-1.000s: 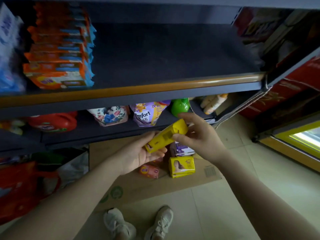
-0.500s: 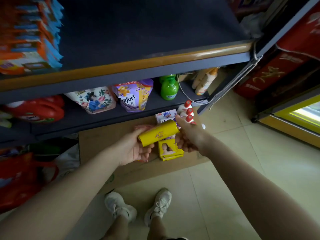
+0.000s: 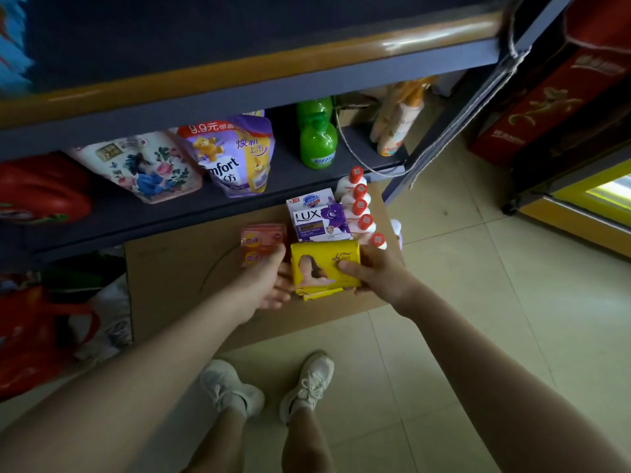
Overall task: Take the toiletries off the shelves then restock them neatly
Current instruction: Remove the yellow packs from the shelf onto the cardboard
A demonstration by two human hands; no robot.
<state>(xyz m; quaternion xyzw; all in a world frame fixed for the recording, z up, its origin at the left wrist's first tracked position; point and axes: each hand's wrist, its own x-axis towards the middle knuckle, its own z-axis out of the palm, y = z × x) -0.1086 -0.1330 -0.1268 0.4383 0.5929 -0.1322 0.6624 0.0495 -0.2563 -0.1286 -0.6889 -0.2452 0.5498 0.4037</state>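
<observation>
A small stack of yellow soap packs (image 3: 321,268) lies on a sheet of cardboard (image 3: 170,271) on the floor below the shelves. My right hand (image 3: 374,273) grips the top pack at its right edge, thumb on top. My left hand (image 3: 269,285) rests against the stack's left side with its fingers fairly straight. Just behind the stack are a purple LUX box (image 3: 321,221), a white Safeguard box (image 3: 309,199), pink soap packs (image 3: 261,238) and a row of white bottles with red caps (image 3: 358,203).
The lower shelf holds a Comfort pouch (image 3: 235,158), a floral pouch (image 3: 143,165), green bottles (image 3: 317,138), peach bottles (image 3: 396,124) and a red jug (image 3: 37,189). The upper shelf (image 3: 205,46) looks bare. Red cartons (image 3: 563,80) and a yellow-framed cooler (image 3: 594,199) stand right.
Both hands have moved down from shelf height to the floor. The yellow pack that my left hand gripped now lies on the yellow stack, and my right hand has taken hold of it.
</observation>
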